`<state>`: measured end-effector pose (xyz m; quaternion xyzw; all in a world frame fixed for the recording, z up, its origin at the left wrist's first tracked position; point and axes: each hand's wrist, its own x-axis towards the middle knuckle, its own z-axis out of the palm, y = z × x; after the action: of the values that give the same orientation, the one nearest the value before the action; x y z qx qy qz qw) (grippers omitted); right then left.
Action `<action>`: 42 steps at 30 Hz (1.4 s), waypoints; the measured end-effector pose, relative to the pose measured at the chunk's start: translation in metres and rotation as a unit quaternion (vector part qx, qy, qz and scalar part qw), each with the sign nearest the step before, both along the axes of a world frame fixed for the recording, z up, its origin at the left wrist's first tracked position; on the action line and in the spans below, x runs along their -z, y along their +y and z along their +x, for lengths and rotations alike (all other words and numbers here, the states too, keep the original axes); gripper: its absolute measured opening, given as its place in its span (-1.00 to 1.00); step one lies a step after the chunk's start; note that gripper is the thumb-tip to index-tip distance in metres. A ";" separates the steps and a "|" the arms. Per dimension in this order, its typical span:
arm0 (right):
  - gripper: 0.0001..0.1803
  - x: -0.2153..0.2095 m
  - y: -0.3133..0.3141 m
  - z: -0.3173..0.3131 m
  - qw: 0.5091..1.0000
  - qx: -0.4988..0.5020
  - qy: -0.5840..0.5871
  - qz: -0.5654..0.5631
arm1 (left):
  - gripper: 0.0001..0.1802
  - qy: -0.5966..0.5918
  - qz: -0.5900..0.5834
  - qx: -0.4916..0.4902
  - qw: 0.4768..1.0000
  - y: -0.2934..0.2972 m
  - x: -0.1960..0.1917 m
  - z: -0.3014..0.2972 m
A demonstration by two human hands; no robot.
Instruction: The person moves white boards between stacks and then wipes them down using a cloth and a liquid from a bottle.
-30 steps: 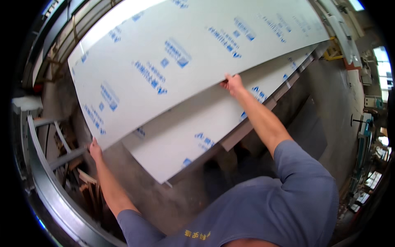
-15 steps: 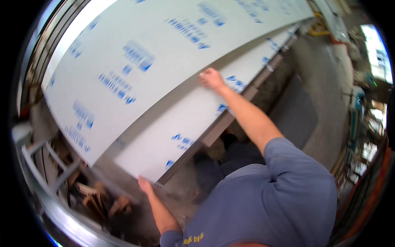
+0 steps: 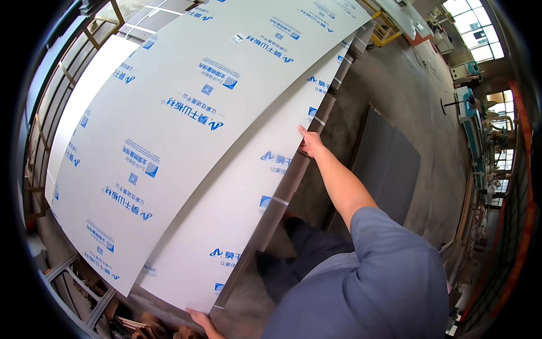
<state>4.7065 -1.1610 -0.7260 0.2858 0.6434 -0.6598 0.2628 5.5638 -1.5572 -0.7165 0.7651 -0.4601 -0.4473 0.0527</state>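
Note:
A large white panel with blue printing lies flat on a stack of boards, its right long side towards me. Overlapping it askew is a second, pale grey-white panel with similar printing. My right hand is closed around the lower panel's right edge, a digit resting on top and the other fingers partly hidden beyond the edge. Down at the near end, close to the corner, my left hand grips the same panel's short edge. Most of that hand's fingers are hard to see.
Dark grey boards lie on the floor to the right of the stack. A metal frame and wood offcuts are at the lower left. Teal machinery stands along the far right, and a yellow frame beyond the stack.
My right hand has come off the upper panel's edge and moved to the lower panel's right edge. My left hand stays at the near corner; the whole view has shifted.

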 end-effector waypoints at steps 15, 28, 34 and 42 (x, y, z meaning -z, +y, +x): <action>-0.52 -0.025 0.019 0.081 1.000 -0.023 -0.001 -0.005 | -0.03 -0.040 -0.040 0.028 0.998 0.025 -0.005 0.010; -0.55 -0.046 0.072 0.116 0.937 -0.282 -0.115 0.171 | -0.10 -0.228 -0.069 0.010 0.971 0.019 -0.021 0.029; -0.27 0.013 0.039 0.058 0.959 -0.014 0.091 0.267 | -0.13 -0.245 -0.062 -0.002 0.968 0.009 -0.015 0.025; -0.31 0.017 0.028 0.029 0.972 0.030 0.158 0.173 | -0.15 -0.318 -0.042 0.020 0.947 -0.006 -0.015 0.008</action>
<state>4.7351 -1.1325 -0.7427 0.2379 0.7724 -0.5828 0.0842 5.5715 -1.5633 -0.7017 0.8556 -0.4863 -0.1615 -0.0730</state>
